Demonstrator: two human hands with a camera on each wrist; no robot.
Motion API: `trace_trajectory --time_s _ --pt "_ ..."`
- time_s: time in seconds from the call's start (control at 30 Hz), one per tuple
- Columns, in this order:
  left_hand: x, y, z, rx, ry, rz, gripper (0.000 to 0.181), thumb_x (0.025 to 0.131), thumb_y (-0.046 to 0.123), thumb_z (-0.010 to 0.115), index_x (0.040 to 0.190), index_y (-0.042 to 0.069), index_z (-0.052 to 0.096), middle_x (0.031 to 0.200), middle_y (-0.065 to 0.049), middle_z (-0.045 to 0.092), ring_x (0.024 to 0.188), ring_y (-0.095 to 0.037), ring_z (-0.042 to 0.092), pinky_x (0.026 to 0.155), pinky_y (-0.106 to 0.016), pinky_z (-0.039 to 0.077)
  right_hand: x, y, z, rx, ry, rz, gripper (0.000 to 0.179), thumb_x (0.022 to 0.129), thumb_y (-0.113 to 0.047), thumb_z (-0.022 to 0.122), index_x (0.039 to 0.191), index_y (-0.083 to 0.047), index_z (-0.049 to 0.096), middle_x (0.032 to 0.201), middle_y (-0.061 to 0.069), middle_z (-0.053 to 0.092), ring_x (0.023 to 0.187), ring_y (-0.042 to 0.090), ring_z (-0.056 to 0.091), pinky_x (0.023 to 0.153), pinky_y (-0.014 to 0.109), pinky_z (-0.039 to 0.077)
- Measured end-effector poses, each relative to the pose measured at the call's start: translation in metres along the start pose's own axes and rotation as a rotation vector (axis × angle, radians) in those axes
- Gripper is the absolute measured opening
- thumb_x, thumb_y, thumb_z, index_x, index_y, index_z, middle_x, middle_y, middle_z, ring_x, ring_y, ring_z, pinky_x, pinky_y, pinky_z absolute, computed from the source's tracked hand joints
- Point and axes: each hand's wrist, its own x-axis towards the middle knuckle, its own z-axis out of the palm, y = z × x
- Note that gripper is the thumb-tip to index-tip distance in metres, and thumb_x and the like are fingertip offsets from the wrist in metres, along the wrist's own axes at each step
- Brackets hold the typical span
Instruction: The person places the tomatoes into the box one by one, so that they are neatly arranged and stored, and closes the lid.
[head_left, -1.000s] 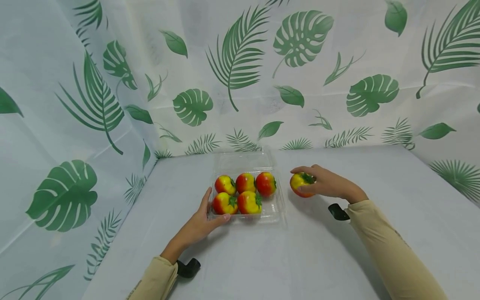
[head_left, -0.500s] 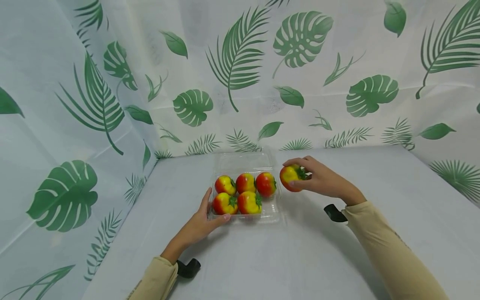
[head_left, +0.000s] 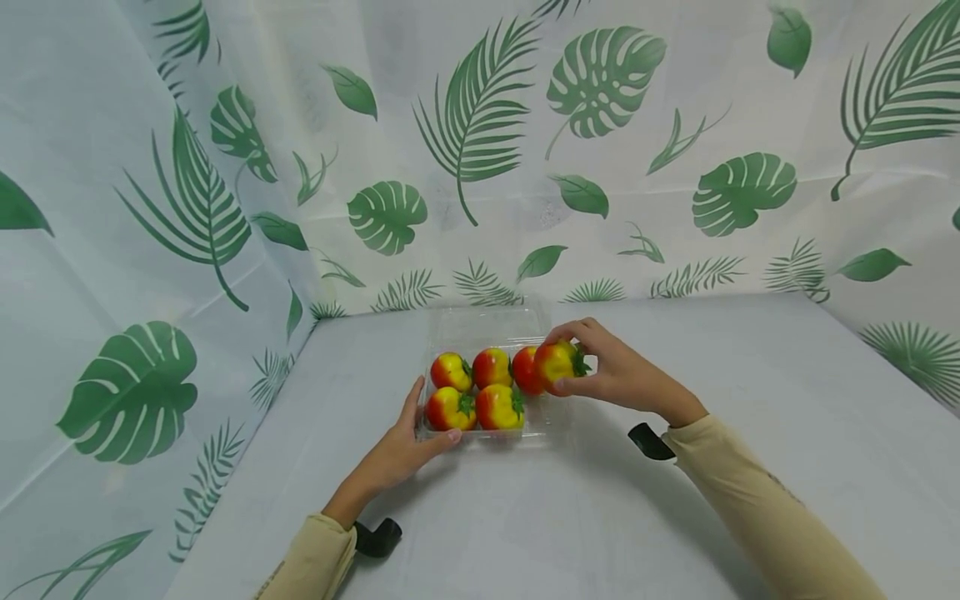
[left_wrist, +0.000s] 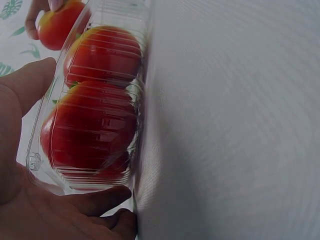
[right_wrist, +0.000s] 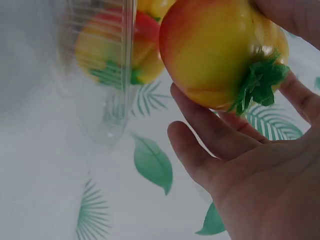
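Observation:
My right hand [head_left: 618, 371] grips a red-and-yellow tomato [head_left: 557, 367] with a green leafy top, over the right part of a clear plastic box [head_left: 542, 433]. In the right wrist view, thumb and fingers are round this tomato [right_wrist: 215, 50], beside the box wall. Several similar tomatoes [head_left: 450, 407] sit in two rows in the box; the held one partly covers the back-right tomato [head_left: 527, 371]. The left hand [head_left: 401, 446] holds the box's front-left corner, thumb along the front and fingers at the left side. Through the ribbed wall in the left wrist view show two tomatoes [left_wrist: 95, 132].
Behind the tomatoes, the clear lid [head_left: 487, 321] lies folded back toward the wall. A white cloth [head_left: 480, 517] covers the table. Curtains with green leaf prints [head_left: 472, 117] stand behind and to the left. A black wrist mount [head_left: 651, 442] hangs under each forearm.
My right hand has carried the tomato leftward, from beside the box to over its right side. The left hand and the box have stayed in place.

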Motion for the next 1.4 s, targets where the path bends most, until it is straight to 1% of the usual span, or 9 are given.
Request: trace_trajectory --time_s 0.23,0.33,0.43,0.6,0.7,0.93,1.07,1.2,1.4 --pt "-0.001 0.001 0.001 0.003 0.001 -0.011 0.116 0.093 0.061 0.076 0.174 0.023 0.002 0.174 -0.026 0.021 0.158 -0.047 0.023 0.121 -0.072 0.022 0.004 -0.006 0.016 -0.016 -0.011 -0.098 0.053 0.092 -0.012 0.087 0.133 -0.007 0.054 0.137 0.011 0.054 0.128 0.032 0.052 0.103 0.053 0.055" --pt "-0.001 0.001 0.001 0.003 -0.001 -0.013 0.115 0.094 0.061 0.076 0.174 0.023 0.002 0.174 -0.026 0.02 0.159 -0.047 0.023 0.121 -0.071 0.023 0.004 -0.007 0.02 -0.023 -0.024 -0.095 0.054 0.091 -0.011 0.087 0.133 -0.007 0.052 0.136 0.011 0.054 0.129 0.033 0.053 0.106 0.053 0.054" --pt "-0.001 0.001 0.001 0.002 -0.003 -0.012 0.115 0.094 0.061 0.076 0.174 0.023 0.002 0.174 -0.026 0.02 0.159 -0.047 0.022 0.122 -0.071 0.022 0.004 -0.006 0.023 -0.038 -0.048 -0.095 0.059 0.091 -0.01 0.087 0.139 -0.005 0.053 0.138 0.012 0.054 0.129 0.033 0.053 0.106 0.053 0.054" --pt "-0.001 0.001 0.001 -0.002 -0.003 -0.01 0.116 0.094 0.06 0.077 0.174 0.022 0.002 0.174 -0.027 0.02 0.158 -0.048 0.022 0.121 -0.072 0.022 0.003 -0.004 0.026 -0.101 -0.087 -0.117 0.059 0.092 -0.011 0.085 0.146 -0.009 0.06 0.141 0.015 0.052 0.128 0.034 0.054 0.107 0.055 0.053" --pt "-0.002 0.001 0.001 -0.005 -0.003 -0.007 0.116 0.093 0.06 0.076 0.174 0.022 0.002 0.174 -0.027 0.02 0.158 -0.048 0.022 0.121 -0.072 0.022 0.004 -0.002 0.027 -0.121 -0.093 -0.124 0.053 0.092 -0.008 0.085 0.141 -0.011 0.064 0.142 0.015 0.053 0.129 0.035 0.054 0.108 0.055 0.052" --pt "-0.002 0.0 0.0 -0.008 -0.013 0.017 0.116 0.094 0.061 0.076 0.174 0.021 0.002 0.174 -0.027 0.019 0.159 -0.048 0.022 0.121 -0.072 0.022 0.005 -0.003 0.032 -0.166 -0.134 -0.126 0.051 0.09 -0.003 0.086 0.135 -0.011 0.063 0.139 0.012 0.055 0.127 0.033 0.057 0.106 0.049 0.055" --pt "-0.001 -0.001 0.0 -0.008 -0.017 0.031 0.117 0.094 0.061 0.076 0.174 0.021 0.001 0.174 -0.026 0.018 0.159 -0.047 0.021 0.122 -0.072 0.021 0.003 -0.006 0.033 -0.197 -0.132 -0.146 0.05 0.089 -0.001 0.086 0.133 -0.009 0.063 0.136 0.011 0.056 0.124 0.032 0.058 0.104 0.049 0.056" --pt "0.001 -0.001 -0.001 -0.002 -0.013 0.028 0.117 0.093 0.062 0.076 0.174 0.023 0.002 0.175 -0.025 0.018 0.159 -0.046 0.021 0.122 -0.071 0.021 0.003 -0.007 0.034 -0.229 -0.125 -0.153 0.048 0.088 0.0 0.086 0.129 -0.009 0.062 0.134 0.012 0.056 0.122 0.031 0.059 0.102 0.048 0.057" --pt "0.001 -0.002 -0.001 0.002 -0.007 0.018 0.117 0.093 0.062 0.076 0.174 0.023 0.001 0.175 -0.025 0.017 0.159 -0.046 0.022 0.122 -0.072 0.021 0.004 -0.007 0.035 -0.252 -0.135 -0.129 0.048 0.088 -0.002 0.088 0.127 -0.009 0.061 0.132 0.012 0.055 0.119 0.03 0.059 0.1 0.047 0.058"
